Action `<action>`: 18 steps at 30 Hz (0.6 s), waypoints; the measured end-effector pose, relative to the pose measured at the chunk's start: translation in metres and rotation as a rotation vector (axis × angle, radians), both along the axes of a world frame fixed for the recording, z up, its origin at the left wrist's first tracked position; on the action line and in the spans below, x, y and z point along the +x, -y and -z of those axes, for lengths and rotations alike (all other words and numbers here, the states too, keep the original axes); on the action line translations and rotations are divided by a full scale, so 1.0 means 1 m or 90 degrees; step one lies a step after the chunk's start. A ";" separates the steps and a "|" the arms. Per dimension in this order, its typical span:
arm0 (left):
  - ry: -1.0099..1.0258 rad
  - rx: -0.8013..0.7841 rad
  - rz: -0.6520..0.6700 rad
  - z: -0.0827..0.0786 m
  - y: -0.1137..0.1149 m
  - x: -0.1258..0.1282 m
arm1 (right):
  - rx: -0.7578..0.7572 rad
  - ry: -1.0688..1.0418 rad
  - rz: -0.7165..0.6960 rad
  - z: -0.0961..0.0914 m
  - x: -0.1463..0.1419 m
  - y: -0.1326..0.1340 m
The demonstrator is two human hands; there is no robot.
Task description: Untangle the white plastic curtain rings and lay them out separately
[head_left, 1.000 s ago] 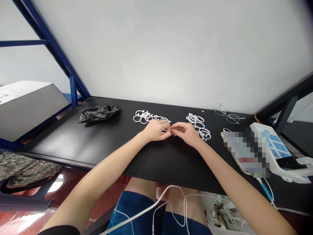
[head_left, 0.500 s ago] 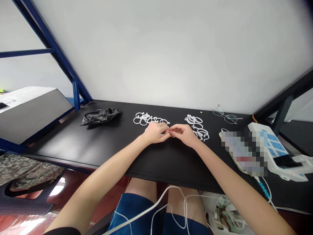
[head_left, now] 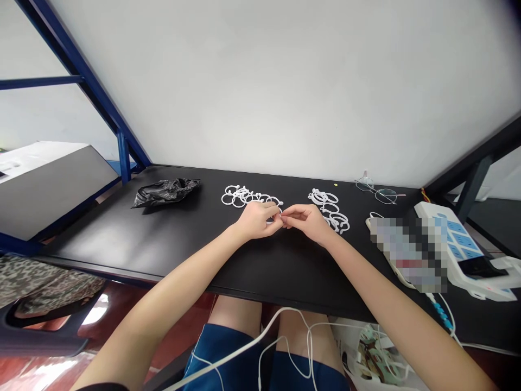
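Note:
My left hand (head_left: 260,220) and my right hand (head_left: 305,221) meet fingertip to fingertip just above the black tabletop. Both are closed in a pinch on a white plastic ring, of which only slivers show between the fingers. Behind my left hand lies a cluster of white plastic curtain rings (head_left: 238,196), open loops with small ball ends, partly covered by that hand. Beyond my right hand, a second group of the same rings (head_left: 329,200) runs toward me, its near part partly hidden by the wrist.
A crumpled black plastic bag (head_left: 166,193) lies on the left of the black table (head_left: 171,244). On the right are eyeglasses (head_left: 386,195), a blurred phone (head_left: 407,255) with its cable, and a white power strip (head_left: 462,244). White cables (head_left: 260,336) cross my lap.
Both hands stay pinched together in nearly the same place, with slight finger movement. The view has shifted a little; the ring groups have not visibly changed.

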State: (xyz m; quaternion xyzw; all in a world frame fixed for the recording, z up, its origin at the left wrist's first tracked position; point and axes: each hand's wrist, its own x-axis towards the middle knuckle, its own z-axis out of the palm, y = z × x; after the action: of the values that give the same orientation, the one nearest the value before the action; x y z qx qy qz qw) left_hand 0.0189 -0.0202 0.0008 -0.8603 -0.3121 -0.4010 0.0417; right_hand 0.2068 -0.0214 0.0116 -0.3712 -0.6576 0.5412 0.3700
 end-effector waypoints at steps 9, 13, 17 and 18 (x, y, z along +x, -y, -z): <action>0.017 -0.023 0.018 -0.004 0.003 -0.001 | -0.019 -0.023 0.005 -0.003 -0.001 0.003; 0.017 -0.029 0.019 -0.004 0.003 -0.001 | -0.024 -0.030 0.012 -0.001 -0.001 0.002; 0.018 -0.027 0.020 -0.004 0.003 -0.002 | -0.027 -0.028 0.011 -0.001 -0.002 0.002; 0.019 -0.025 0.020 -0.004 0.003 -0.001 | -0.028 -0.028 0.009 -0.001 -0.002 0.002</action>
State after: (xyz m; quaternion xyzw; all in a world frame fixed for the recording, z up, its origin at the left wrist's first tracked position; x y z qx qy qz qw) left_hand 0.0174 -0.0234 0.0048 -0.8597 -0.3067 -0.4084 0.0137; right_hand 0.2051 -0.0237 0.0124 -0.3721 -0.6346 0.5607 0.3800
